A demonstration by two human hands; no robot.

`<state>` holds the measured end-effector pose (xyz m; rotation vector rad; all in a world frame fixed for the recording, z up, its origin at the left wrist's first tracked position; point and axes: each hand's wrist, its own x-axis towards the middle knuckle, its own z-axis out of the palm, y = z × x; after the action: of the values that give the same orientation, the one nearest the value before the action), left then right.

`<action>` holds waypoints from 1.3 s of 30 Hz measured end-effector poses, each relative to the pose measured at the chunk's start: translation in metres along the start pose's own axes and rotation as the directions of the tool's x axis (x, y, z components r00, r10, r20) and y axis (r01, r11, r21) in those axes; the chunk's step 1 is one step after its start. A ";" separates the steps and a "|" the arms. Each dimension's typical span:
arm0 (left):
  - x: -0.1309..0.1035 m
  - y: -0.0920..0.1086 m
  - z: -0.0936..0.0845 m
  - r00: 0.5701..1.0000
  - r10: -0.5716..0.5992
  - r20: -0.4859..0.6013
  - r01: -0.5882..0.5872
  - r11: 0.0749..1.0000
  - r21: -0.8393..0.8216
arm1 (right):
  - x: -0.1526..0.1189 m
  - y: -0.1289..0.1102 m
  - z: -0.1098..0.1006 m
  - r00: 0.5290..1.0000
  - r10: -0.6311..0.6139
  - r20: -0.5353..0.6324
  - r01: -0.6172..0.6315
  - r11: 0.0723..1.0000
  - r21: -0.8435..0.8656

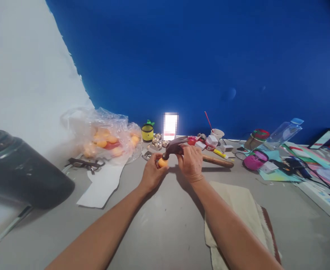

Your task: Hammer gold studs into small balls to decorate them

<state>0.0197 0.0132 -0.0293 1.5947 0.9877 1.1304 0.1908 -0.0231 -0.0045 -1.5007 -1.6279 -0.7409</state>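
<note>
My left hand (154, 173) is closed around a small orange ball (162, 162) at the middle of the grey table. In my right hand (191, 164) is a claw hammer (172, 147), gripped near its head. The hammer's wooden handle (218, 161) sticks out to the right past my fingers. Its dark striking face meets the top of the ball, or is very close to it. Just behind my left hand lie several shiny gold bells (158, 142) and a small metal piece (147, 155).
Left: a bag of orange balls (108, 140), glasses (84, 163), white paper (101, 189) and a dark bin-like cylinder (24, 172). Behind: a yellow pot (147, 132), a bright screen (170, 126) and a paper cup (218, 134). Right: a folded cloth (235, 210), a pink pouch (255, 160) and a power strip (322, 200).
</note>
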 end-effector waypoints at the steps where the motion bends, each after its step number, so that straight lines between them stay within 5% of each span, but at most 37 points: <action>1: 0.000 -0.001 -0.001 1.000 -0.003 -0.002 0.003 1.000 0.004 | 0.001 0.002 -0.001 0.999 0.018 -0.027 -0.019 1.000 -0.017; 5: 0.002 -0.005 -0.003 0.999 0.035 -0.002 -0.035 0.994 0.100 | 0.001 0.011 0.000 0.997 0.047 -0.060 -0.050 0.997 -0.053; 15: -0.005 0.002 -0.002 0.992 0.097 0.084 -0.111 0.977 0.182 | -0.010 0.025 0.009 0.963 0.158 0.219 -0.141 0.986 -0.091; 18: -0.009 0.009 -0.002 0.986 0.099 0.137 -0.129 0.964 0.232 | -0.010 0.024 0.007 0.919 0.187 0.346 -0.157 0.981 -0.114; 24: -0.009 0.017 -0.007 0.989 0.140 0.051 -0.149 0.938 0.312 | -0.003 0.011 0.005 0.779 0.234 0.582 -0.161 0.971 -0.176; 29: -0.005 0.021 -0.010 0.993 0.116 0.027 -0.118 0.933 0.339 | -0.001 0.008 0.011 0.678 0.265 0.686 -0.165 0.964 -0.209; 32: 0.002 0.026 -0.018 0.993 0.107 -0.057 -0.079 0.928 0.364 | 0.000 0.008 0.010 0.658 0.273 0.702 -0.178 0.962 -0.208; 36: 0.022 0.032 -0.043 0.979 0.160 -0.123 -0.065 0.826 0.560 | 0.001 0.007 0.007 0.656 0.289 0.697 -0.223 0.957 -0.187; 39: 0.036 0.035 -0.057 0.995 0.094 -0.014 -0.052 0.669 0.741 | 0.002 0.007 0.006 0.653 0.298 0.696 -0.251 0.953 -0.172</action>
<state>-0.0223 0.0510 0.0213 2.2718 1.5641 0.8484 0.1964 -0.0157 -0.0066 -2.2002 -1.8462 0.0125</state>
